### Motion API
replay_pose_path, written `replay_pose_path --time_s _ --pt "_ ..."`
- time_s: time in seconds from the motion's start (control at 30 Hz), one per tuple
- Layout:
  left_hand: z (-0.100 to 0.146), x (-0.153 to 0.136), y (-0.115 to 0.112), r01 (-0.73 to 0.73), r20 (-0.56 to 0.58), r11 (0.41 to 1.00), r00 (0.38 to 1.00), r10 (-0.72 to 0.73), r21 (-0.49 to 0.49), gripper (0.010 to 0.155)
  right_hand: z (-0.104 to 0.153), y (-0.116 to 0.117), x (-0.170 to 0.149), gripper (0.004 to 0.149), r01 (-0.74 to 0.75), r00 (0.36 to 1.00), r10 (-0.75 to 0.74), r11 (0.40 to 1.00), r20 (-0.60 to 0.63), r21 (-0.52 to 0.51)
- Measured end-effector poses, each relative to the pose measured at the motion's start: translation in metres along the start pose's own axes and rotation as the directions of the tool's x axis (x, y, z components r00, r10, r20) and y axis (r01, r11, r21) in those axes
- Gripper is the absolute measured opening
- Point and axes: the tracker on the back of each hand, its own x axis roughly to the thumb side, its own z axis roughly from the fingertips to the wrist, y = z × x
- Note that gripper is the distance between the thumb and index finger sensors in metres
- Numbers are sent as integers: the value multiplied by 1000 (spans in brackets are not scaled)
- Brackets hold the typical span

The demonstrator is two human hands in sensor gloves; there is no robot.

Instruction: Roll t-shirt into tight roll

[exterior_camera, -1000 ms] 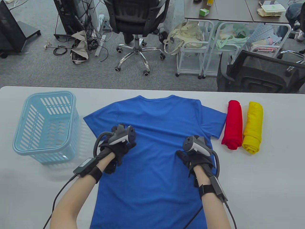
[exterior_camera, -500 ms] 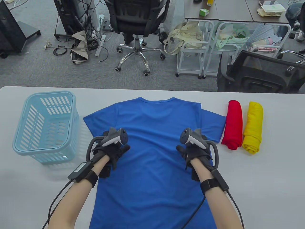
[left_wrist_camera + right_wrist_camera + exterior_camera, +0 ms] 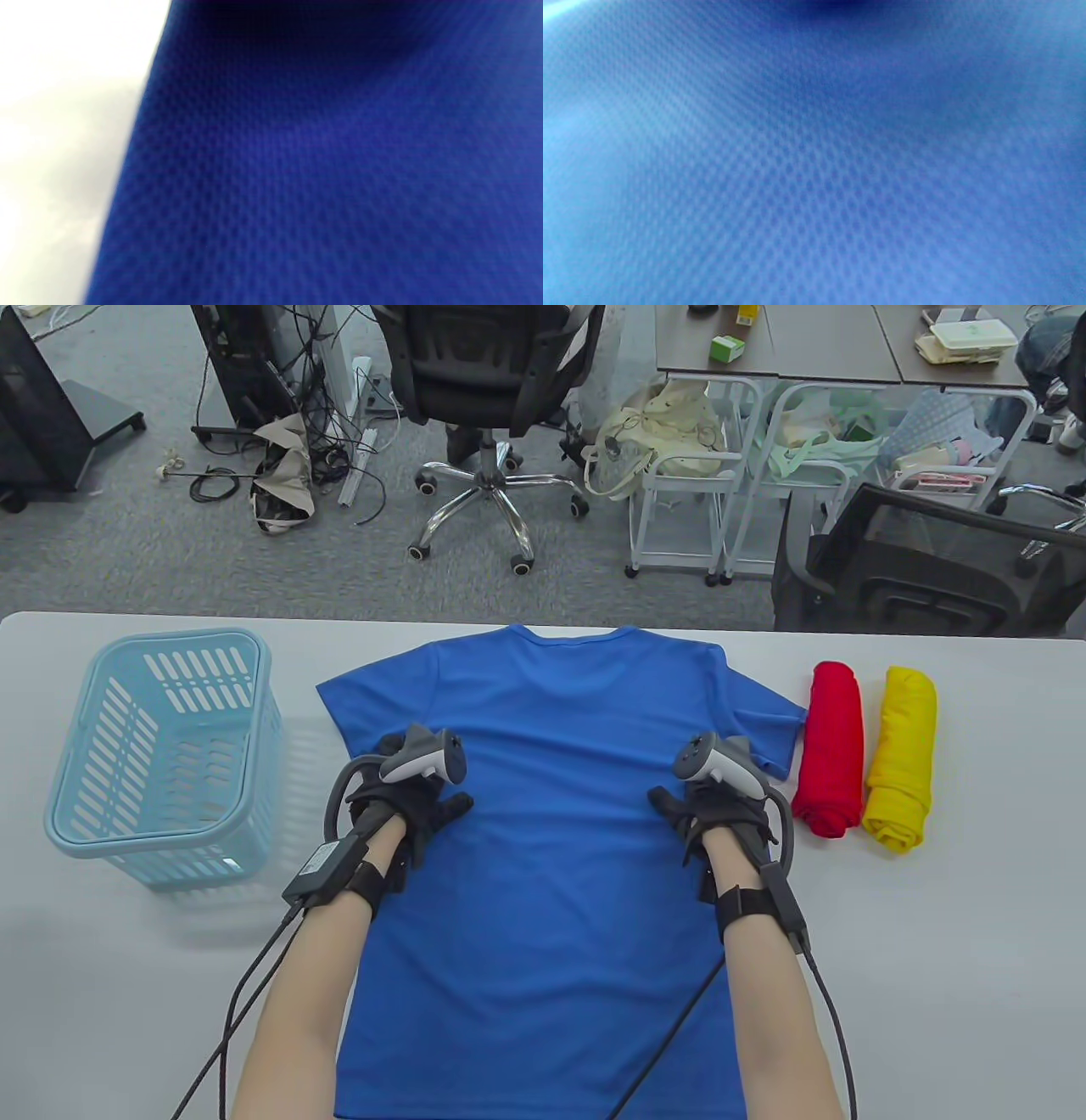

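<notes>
A blue t-shirt (image 3: 551,848) lies flat on the white table (image 3: 933,967), collar at the far edge and hem running off the near edge. My left hand (image 3: 416,810) rests palm down on its left side just below the sleeve, thumb spread toward the middle. On the right side, below the other sleeve, my right hand (image 3: 708,819) rests the same way. The trackers hide most of the fingers. Both wrist views show only blurred blue cloth (image 3: 318,169) (image 3: 814,169) at very close range, with table showing at the left in the left wrist view.
A light blue plastic basket (image 3: 161,755) stands at the table's left. At the right of the shirt lie a rolled red shirt (image 3: 830,746) and a rolled yellow shirt (image 3: 901,755). Office chairs and carts stand on the floor beyond the table.
Both hands slid outward to the shirt's sides, then moved away from me. The shirt shifted with them toward the far edge and slightly right, its collar now at the edge.
</notes>
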Motion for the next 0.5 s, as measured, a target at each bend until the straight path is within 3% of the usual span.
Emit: replay_pose_path --time_s 0.17,0.3,0.4,0.5 --pt "6 2 3 32 -28 999 999 -32 3 80 5 -2 3 84 -26 1000 26 999 -10 -30" --pt "22 -9 25 3 -31 993 1000 1 116 72 24 2 26 80 -77 989 86 994 116 -80" --pt "27 -23 35 -16 -60 991 998 24 135 68 51 19 56 80 -149 958 171 982 232 -113" --pt "23 -34 34 -5 -76 993 997 14 116 67 71 51 76 83 -291 913 314 949 261 -122"
